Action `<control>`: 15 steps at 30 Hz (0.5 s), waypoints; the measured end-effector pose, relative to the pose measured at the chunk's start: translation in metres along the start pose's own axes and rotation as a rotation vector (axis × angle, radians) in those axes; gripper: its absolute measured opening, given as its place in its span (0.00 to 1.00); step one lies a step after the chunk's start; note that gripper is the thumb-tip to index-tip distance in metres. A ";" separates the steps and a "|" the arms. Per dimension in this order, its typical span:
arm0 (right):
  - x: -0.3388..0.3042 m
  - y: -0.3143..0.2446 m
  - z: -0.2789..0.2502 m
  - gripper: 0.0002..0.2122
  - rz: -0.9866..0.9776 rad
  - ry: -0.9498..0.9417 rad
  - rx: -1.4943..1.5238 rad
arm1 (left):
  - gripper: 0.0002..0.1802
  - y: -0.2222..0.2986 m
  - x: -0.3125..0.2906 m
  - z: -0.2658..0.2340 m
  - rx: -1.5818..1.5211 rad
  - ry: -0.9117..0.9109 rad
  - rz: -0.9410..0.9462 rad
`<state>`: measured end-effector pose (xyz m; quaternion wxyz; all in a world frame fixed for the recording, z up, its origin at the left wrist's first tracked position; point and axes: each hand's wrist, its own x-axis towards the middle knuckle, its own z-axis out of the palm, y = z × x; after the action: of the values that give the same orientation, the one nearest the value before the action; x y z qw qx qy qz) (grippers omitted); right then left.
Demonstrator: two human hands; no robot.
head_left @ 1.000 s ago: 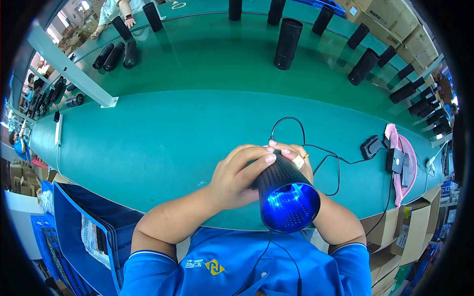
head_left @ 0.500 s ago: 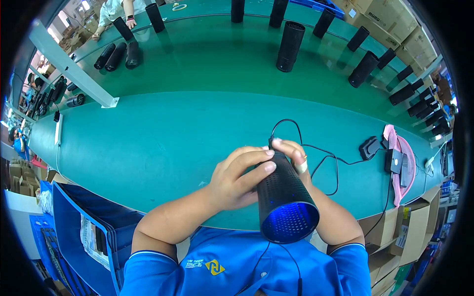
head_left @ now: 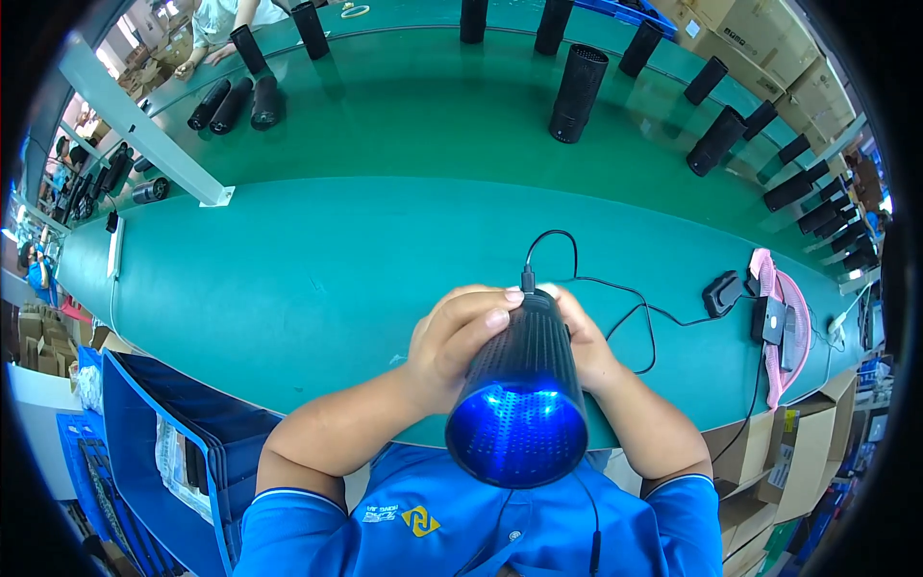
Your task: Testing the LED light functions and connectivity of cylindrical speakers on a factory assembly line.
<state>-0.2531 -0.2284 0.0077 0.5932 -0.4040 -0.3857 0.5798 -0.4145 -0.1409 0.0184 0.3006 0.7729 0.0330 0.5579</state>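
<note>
Both my hands hold a black perforated metal cylinder (head_left: 519, 354) tilted with its open end toward me. Bright blue light glows inside that end. My left hand (head_left: 452, 337) is wrapped along its left side, fingertips near the far end. Against the other side rests my right hand (head_left: 583, 337), its fingers partly hidden behind the cylinder. A black cable plug (head_left: 528, 279) sits in the far end, and its thin cable (head_left: 615, 286) loops over the green table (head_left: 317, 279) toward the right.
Several similar black cylinders (head_left: 579, 91) stand or lie on the darker green surface beyond. A pink mesh basket (head_left: 792, 332) and black adapter (head_left: 721, 293) are at right. A grey metal post (head_left: 144, 120) rises at left, above a blue bin (head_left: 144, 423). A person (head_left: 226, 29) is across.
The cylinder's open end has swung left and tipped further toward me, and the blue light inside looks brighter. My right fingers have slid down behind its far end.
</note>
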 end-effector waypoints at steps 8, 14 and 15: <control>0.004 -0.012 0.001 0.29 -0.617 0.075 -1.156 | 0.32 0.003 0.010 -0.002 0.122 -0.073 0.037; 0.006 -0.009 0.000 0.29 -0.694 0.060 -1.086 | 0.33 0.001 0.008 0.000 0.144 -0.052 0.091; 0.008 -0.006 0.002 0.29 -0.664 0.088 -0.952 | 0.33 0.000 0.008 0.000 0.139 -0.043 0.103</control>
<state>-0.2526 -0.2207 0.0144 0.5114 -0.5074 -0.6850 0.1082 -0.4116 -0.1372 0.0254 0.2179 0.8043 0.0251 0.5523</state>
